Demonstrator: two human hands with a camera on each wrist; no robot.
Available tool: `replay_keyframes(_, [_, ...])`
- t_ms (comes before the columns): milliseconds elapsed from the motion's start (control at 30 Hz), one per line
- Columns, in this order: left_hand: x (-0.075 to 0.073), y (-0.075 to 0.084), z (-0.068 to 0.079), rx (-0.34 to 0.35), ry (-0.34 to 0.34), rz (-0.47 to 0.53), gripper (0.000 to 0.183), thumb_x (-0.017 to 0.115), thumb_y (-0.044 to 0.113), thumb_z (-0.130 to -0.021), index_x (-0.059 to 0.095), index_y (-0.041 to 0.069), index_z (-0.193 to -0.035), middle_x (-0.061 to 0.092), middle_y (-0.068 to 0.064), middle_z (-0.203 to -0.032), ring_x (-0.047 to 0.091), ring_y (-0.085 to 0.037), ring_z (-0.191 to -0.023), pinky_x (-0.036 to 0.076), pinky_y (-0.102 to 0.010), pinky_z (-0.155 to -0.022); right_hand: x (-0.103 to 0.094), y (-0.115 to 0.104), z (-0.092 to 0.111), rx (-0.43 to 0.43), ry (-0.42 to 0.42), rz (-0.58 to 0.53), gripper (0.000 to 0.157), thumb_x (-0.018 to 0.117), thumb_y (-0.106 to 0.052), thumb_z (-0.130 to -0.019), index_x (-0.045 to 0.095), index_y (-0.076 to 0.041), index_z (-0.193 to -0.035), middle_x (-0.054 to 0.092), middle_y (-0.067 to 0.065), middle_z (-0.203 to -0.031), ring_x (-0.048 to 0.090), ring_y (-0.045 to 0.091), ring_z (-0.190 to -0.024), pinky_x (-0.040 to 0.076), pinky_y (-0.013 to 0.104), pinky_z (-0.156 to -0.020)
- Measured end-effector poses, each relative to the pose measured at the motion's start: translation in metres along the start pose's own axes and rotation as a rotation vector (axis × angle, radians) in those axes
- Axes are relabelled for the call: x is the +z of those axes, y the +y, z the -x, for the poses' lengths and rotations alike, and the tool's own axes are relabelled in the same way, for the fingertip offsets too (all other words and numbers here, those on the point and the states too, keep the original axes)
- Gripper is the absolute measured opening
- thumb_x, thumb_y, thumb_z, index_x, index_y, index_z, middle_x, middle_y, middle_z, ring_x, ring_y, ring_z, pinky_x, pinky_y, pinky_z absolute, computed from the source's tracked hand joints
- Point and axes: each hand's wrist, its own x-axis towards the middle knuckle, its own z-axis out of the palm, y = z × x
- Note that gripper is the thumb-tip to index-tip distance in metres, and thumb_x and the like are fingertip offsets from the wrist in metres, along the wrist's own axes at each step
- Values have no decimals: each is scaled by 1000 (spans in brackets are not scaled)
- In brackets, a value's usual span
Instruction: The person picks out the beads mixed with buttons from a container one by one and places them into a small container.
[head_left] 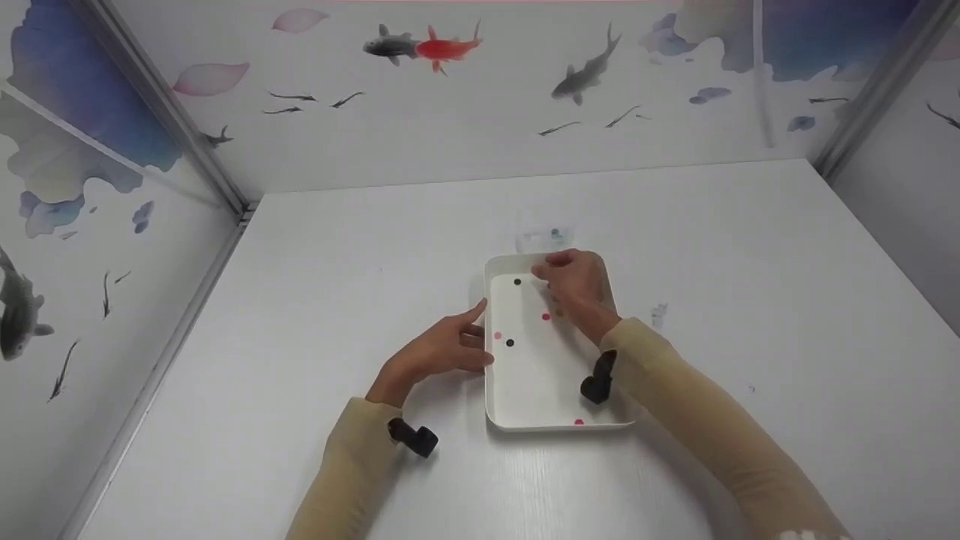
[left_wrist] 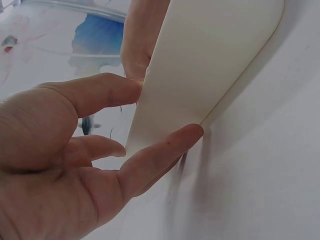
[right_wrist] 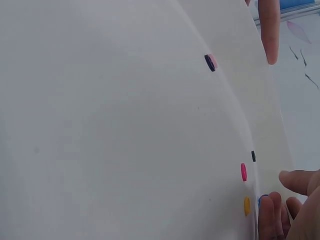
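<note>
A white rectangular tray [head_left: 529,416] lies on the table, with several small round discs on its floor. The left hand [head_left: 448,346] holds its left wall: the thumb laps the rim and the fingers lie along the outer side, which also shows in the left wrist view. Inside the far end of the tray is the right hand [head_left: 576,281], fingers bent, thumb apart from them. In the right wrist view a blue disc [right_wrist: 262,198] is partly hidden behind its fingertips. Near them are a yellow disc [right_wrist: 247,205], a red disc [right_wrist: 244,172] and a black disc [right_wrist: 253,156].
Beyond the tray's far edge lies a clear plastic bag [head_left: 541,238] with a small blue-green item. Another clear scrap [head_left: 659,315] sits to the right. Another black disc [head_left: 510,343] and a pink disc [head_left: 497,335] lie by the tray's left wall, and a reddish disc [head_left: 579,421] at the near edge.
</note>
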Motion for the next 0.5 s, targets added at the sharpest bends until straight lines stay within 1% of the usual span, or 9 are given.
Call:
replay_keyframes(133, [-1,-1,1,20,-4,-5,95,74,12,-86,17,20,-161,56,-17,-143,63,-22,-124,57,-35,-98,0,0,0,-7,14,32,24,75,-31,-89,73,-17,-109,71,3,-101,67,20,-83,56,26,-61])
replay_keyframes(233, [-1,-2,2,31,-4,2,95,74,11,-86,18,19,-161,57,-17,-141,63,-22,-124,57,-34,-97,0,0,1,5,12,43,21,76,-31,-88,74,-19,-106,71,2,-100,66,20,-82,56,27,-59])
replay_keyframes(333, [-1,-2,2,28,-6,17,95,74,10,-86,17,19,-161,57,-18,-141,63,-22,-124,58,-34,-96,2,1,0,-7,16,52,20,76,-30,-89,74,-19,-105,72,3,-99,66,20,-81,55,26,-57])
replay_keyframes(433, [-1,-2,2,23,-9,24,95,74,10,-86,17,18,-161,56,-19,-142,63,-23,-124,58,-34,-96,4,2,-2,-35,38,71,18,76,-27,-88,74,-17,-103,72,4,-99,66,20,-82,56,27,-60])
replay_keyframes(500, [-1,-2,1,16,-8,22,95,75,11,-86,17,19,-161,55,-19,-142,63,-23,-124,58,-35,-96,5,3,-3,-56,55,98,16,75,-25,-89,75,-16,-102,72,4,-99,66,20,-86,57,28,-66])
